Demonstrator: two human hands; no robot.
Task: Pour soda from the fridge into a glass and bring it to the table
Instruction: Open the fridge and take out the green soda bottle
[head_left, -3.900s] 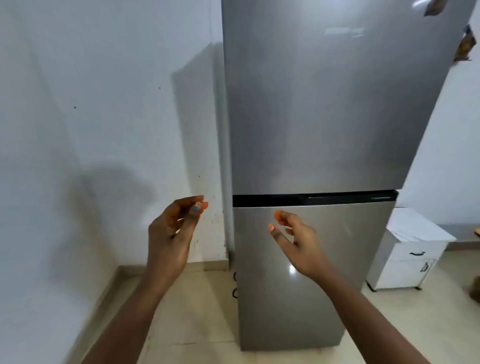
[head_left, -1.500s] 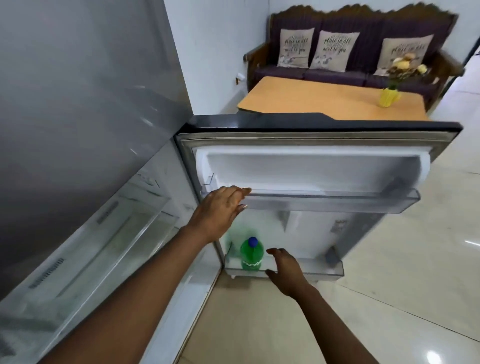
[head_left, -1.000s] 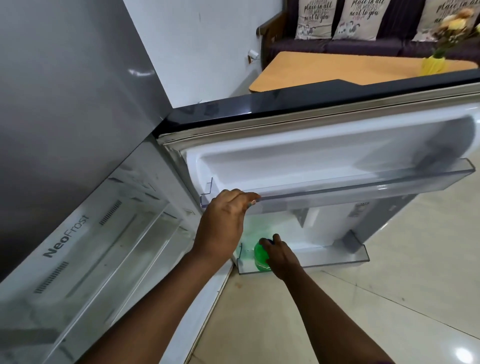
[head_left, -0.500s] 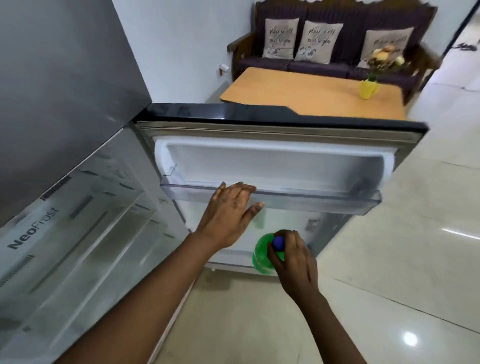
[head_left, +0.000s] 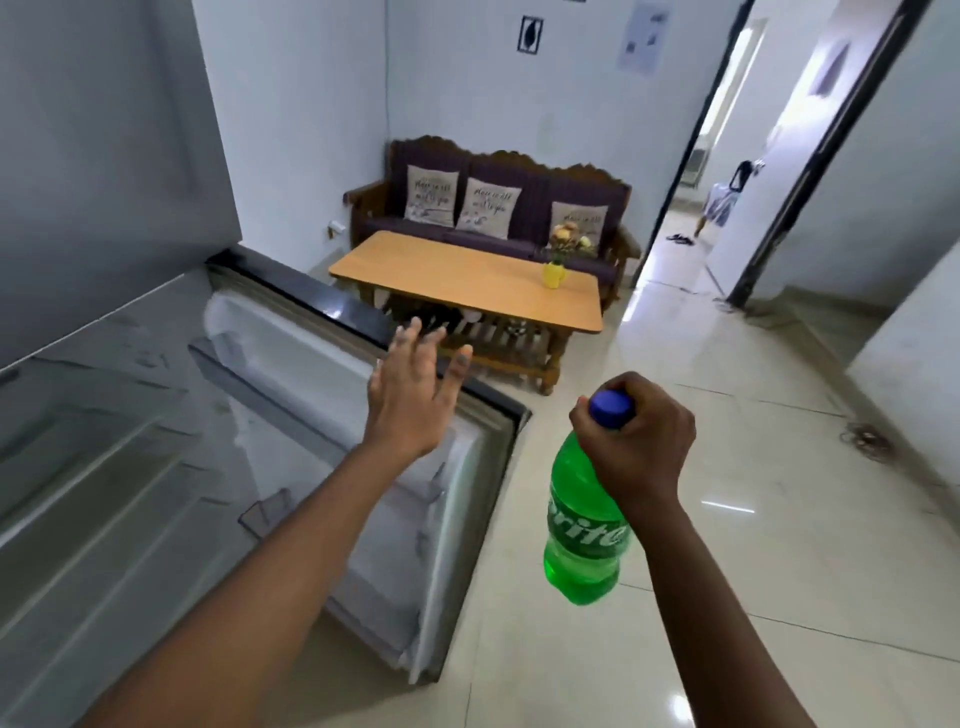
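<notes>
A green soda bottle (head_left: 582, 535) with a blue cap hangs upright over the floor, and my right hand (head_left: 636, 447) grips it by the neck. My left hand (head_left: 413, 397) is spread flat with fingers apart, just over the top edge of the open lower fridge door (head_left: 322, 364); whether it touches the door is unclear. The grey fridge (head_left: 104, 182) stands at the left with its lower compartment open. A low wooden table (head_left: 467, 280) stands beyond the door. No glass is in view.
A yellow vase with flowers (head_left: 555, 273) stands on the table. A dark wooden sofa (head_left: 498, 208) with three cushions is behind it. A doorway (head_left: 717, 171) opens at the right, with a person far down the hall. Tiled floor spreads to the right.
My right hand has lifted the bottle out of the door's lower shelf and up to the right. My left hand has left the door shelf and moved to the door's top edge.
</notes>
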